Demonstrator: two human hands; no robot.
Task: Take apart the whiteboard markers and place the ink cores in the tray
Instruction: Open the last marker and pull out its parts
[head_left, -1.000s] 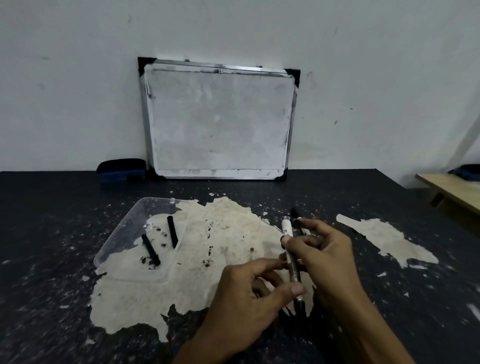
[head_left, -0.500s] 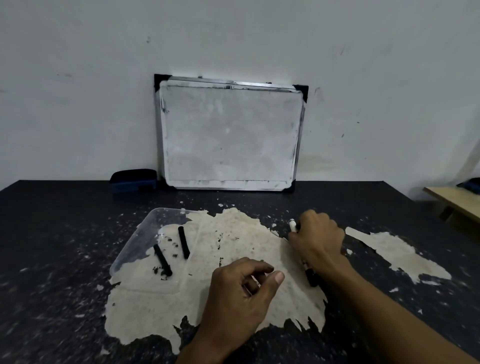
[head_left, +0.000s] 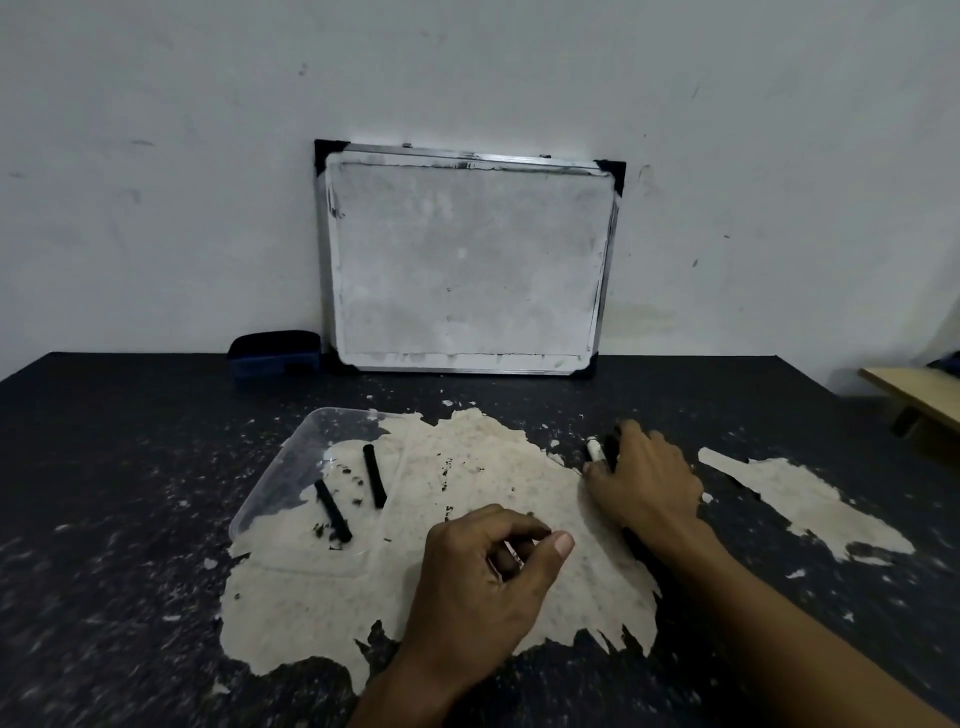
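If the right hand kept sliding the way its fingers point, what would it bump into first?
Probably the whiteboard leaning on the wall. The right hand, resting on markers, points away across bare dark table. Nothing else seems to lie between, though depth is hard to judge.

worn black table: tray, whiteboard, eraser

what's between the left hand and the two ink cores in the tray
In the head view, only the tray's clear wall and bare, ink-flecked tabletop lie between the left hand and the two ink cores.
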